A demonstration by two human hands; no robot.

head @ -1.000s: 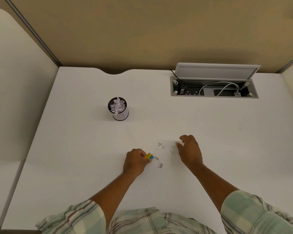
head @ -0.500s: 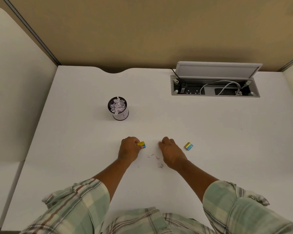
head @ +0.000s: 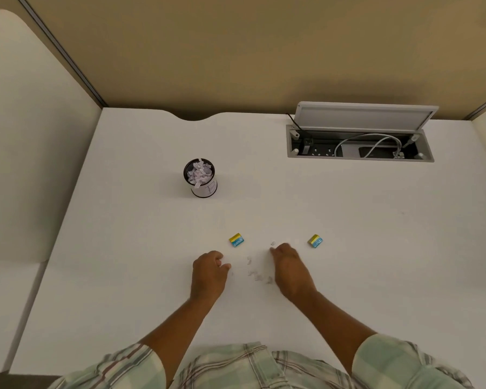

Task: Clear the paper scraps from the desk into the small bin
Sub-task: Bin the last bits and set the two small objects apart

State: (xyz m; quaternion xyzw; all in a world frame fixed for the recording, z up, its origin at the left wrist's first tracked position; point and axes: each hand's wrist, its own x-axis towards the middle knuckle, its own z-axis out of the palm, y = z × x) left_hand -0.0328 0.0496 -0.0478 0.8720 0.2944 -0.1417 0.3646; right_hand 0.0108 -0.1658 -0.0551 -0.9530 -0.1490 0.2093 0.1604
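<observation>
A few small white paper scraps (head: 257, 273) lie on the white desk (head: 124, 248) between my two hands. My left hand (head: 208, 273) rests on the desk left of them with fingers curled and nothing seen in it. My right hand (head: 288, 269) lies just right of the scraps, fingers bent down, fingertips beside one scrap (head: 273, 243). The small black bin (head: 200, 178) with a white label stands upright further back and to the left, filled with crumpled scraps.
Two small yellow-and-blue erasers lie on the desk: one (head: 237, 240) just beyond my left hand, the other (head: 315, 241) right of my right hand. An open cable hatch (head: 359, 136) with sockets and a white cable sits at the back right. Partition walls surround the desk.
My left hand let go of the yellow-and-blue eraser, which now lies on the desk, and drew back toward me. My right hand moved left onto the scraps, leaving the second eraser behind.
</observation>
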